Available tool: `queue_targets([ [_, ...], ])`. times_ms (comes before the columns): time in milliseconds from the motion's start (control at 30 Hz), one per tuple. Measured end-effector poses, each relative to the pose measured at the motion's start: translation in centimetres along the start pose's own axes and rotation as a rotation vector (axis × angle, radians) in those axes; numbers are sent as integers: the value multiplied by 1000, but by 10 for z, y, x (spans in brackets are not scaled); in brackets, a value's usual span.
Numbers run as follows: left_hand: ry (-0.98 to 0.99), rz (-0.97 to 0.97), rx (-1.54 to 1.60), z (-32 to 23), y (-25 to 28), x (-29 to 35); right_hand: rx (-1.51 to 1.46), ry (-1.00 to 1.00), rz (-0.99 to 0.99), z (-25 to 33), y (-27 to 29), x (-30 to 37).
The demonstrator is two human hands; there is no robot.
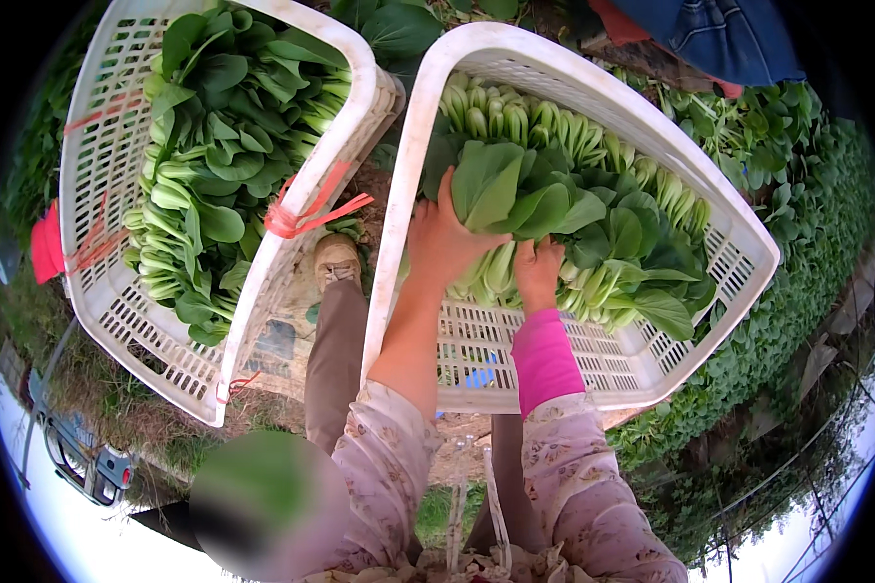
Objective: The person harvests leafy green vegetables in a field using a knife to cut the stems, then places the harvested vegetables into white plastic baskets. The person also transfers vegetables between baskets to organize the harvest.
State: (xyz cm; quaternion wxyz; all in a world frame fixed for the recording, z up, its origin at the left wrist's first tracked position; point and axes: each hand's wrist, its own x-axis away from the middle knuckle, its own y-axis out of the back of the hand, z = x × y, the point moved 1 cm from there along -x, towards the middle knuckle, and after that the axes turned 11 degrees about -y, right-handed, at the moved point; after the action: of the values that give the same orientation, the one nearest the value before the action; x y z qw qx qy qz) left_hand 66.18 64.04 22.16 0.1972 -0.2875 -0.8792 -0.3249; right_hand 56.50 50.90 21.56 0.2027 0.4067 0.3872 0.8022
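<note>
Outdoor vegetable plot, dirt underfoot. Right crate point(749, 255) was roughly two-thirds packed; bare mesh left on the near side of the fingers. Left hand point(444, 240) and right hand point(538, 272) fingers clasped a bok choy bunch point(501, 194). Left crate point(226, 361) already full.

One head-worn fisheye looks steeply down, close over two white crates point(389, 194) of bok choy point(554, 209), horizon curling along the lower rim.

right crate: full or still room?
Partly full. Bok choy fills the far part of the right crate; bare mesh floor shows near both hands, left hand, right hand.
</note>
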Motion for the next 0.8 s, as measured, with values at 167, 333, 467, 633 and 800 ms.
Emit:
queue_targets([
  [167, -17, 12, 178, 9, -11, -14, -259, -196, -14, -1, -4, 1],
  [333, -24, 213, 85, -20, -18, 2, -627, -411, 198, -27, 21, 9],
  [467, -9, 160, 36, -6, -5, -7, -669, -359, 255, -8, 19, 5],
  [633, -99, 67, 115, 7, -15, -15, -747, -350, 200, 4, 6, 2],
  [800, -124, 28, 41, -28, -26, 20, -1329, -616, 159, -44, -3, 10],
])
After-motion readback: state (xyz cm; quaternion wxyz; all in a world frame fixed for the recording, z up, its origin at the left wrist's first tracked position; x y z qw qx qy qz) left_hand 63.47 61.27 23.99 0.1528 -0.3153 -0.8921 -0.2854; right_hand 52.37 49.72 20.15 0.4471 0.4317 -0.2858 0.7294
